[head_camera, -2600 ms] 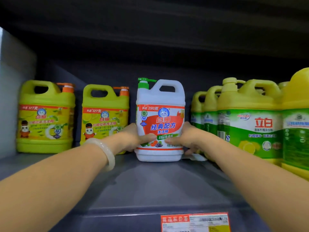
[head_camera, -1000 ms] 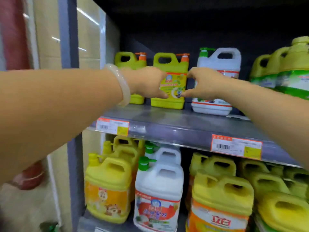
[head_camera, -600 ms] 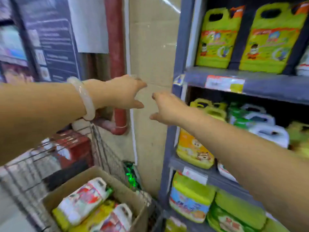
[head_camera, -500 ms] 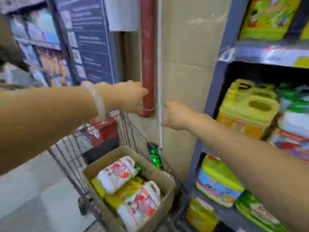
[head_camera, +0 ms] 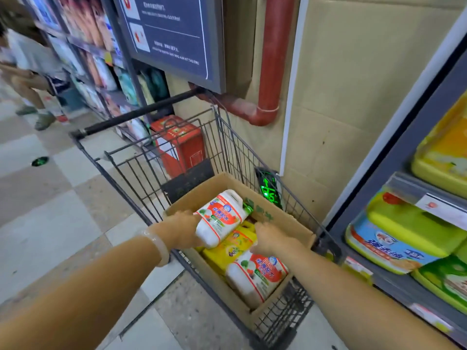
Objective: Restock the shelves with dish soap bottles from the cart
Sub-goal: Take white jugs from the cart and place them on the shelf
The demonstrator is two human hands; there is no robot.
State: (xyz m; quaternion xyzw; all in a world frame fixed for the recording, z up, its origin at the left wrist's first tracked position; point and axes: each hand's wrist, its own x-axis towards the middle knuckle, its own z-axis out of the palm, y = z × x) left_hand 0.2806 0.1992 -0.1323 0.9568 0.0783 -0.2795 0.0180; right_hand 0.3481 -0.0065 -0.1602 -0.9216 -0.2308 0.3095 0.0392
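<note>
A wire shopping cart point(head_camera: 141, 173) holds a cardboard box point(head_camera: 290, 224) of dish soap bottles lying on their sides. A white bottle with a red label point(head_camera: 222, 218) lies on top at the far end. My left hand point(head_camera: 182, 232) cups its base, fingers wrapped around the bottom edge. My right hand point(head_camera: 270, 239) reaches in beside it, fingers spread, touching the yellow bottle point(head_camera: 231, 250) underneath. A second white bottle point(head_camera: 255, 276) lies at the near end of the box.
Grey shelves point(head_camera: 404, 188) stocked with yellow and green jugs stand on the right. Behind the cart are a beige wall, a red pipe point(head_camera: 270, 72), a dark sign point(head_camera: 171, 36) and a red box point(head_camera: 182, 145). A person point(head_camera: 27, 72) stands in the aisle far left.
My hands let go of the white bottle on the shelf. The view swung left and down to the cart, and both hands dropped into the box onto the bottles.
</note>
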